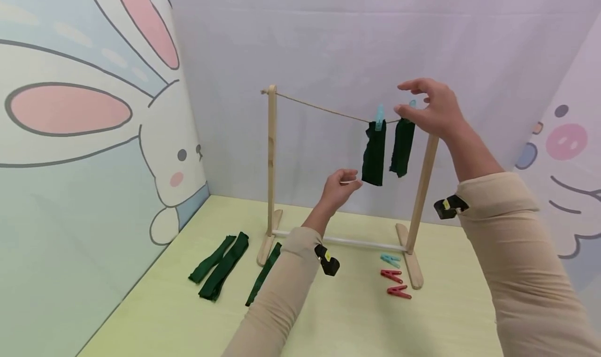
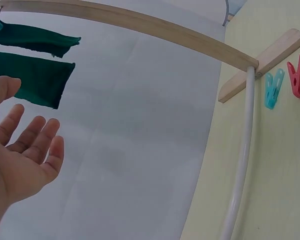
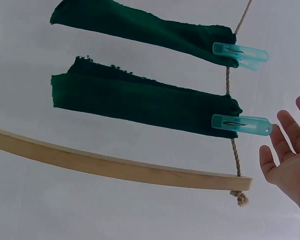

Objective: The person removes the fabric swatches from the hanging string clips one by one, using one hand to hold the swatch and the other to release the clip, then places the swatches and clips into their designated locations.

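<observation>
Two dark green cloth strips hang from a thin rope [image 1: 324,108] strung between wooden posts. The left strip [image 1: 374,156] is held by a light blue clothespin [image 1: 379,118]; the right strip [image 1: 402,148] by another blue clothespin [image 3: 242,124]. My right hand [image 1: 434,106] is raised near the rope's right end, fingers spread, holding nothing; in the right wrist view its fingertips are close to the clothespin's end. My left hand [image 1: 339,190] hovers beside the left strip's lower edge, fingers loosely bent with nothing in them.
On the table [image 1: 343,305] lie folded green strips [image 1: 225,268] at left, one partly behind my left sleeve. A blue clothespin [image 1: 391,260] and two red clothespins [image 1: 399,292] lie near the rack's right foot [image 1: 412,265]. A white bar [image 1: 352,242] joins the posts low down.
</observation>
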`<state>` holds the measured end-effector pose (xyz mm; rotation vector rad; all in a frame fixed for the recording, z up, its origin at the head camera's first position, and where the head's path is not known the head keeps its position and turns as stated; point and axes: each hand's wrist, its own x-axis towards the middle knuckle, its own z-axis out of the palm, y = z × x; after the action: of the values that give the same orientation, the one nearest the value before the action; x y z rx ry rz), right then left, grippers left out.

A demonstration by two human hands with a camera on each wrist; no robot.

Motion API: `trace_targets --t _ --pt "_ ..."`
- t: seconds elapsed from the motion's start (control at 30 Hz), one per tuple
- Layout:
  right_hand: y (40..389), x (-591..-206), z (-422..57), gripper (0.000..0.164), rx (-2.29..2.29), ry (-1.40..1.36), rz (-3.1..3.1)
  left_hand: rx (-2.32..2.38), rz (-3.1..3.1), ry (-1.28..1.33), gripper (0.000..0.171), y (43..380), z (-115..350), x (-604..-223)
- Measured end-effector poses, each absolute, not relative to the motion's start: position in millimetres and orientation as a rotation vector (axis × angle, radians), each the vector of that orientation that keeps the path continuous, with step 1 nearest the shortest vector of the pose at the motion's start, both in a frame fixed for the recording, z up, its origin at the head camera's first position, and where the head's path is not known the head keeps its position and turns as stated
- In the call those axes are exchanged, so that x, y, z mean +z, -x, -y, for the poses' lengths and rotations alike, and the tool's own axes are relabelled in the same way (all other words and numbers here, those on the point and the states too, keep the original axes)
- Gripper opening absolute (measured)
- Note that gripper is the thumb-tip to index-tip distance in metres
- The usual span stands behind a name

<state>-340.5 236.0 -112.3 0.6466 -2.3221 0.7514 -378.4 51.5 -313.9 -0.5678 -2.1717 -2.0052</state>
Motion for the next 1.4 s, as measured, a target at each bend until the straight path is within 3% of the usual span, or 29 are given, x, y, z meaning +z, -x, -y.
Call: trace_targets --t 0.47,0.73,0.97,1.2,1.4 --pt "358 -116 -225 0.042 0.750 -0.640 2.380 -2.466 2.038 0.389 0.051 390 -69 -328" --pt "362 -118 -217 0.045 0.688 -0.659 2.473 -2.743 1.856 0.489 0.063 393 -78 -330" --pt "364 -117 -215 0.050 0.629 -0.681 2.554 -2.691 1.785 0.446 0.046 391 -79 -326" --pt "368 -119 -214 0.043 0.617 -0.677 2.601 -2.653 1.778 0.429 0.022 391 -76 -330" --pt "368 -119 -215 0.039 0.649 -0.666 2.540 -2.641 1.798 0.445 0.017 391 -71 -332"
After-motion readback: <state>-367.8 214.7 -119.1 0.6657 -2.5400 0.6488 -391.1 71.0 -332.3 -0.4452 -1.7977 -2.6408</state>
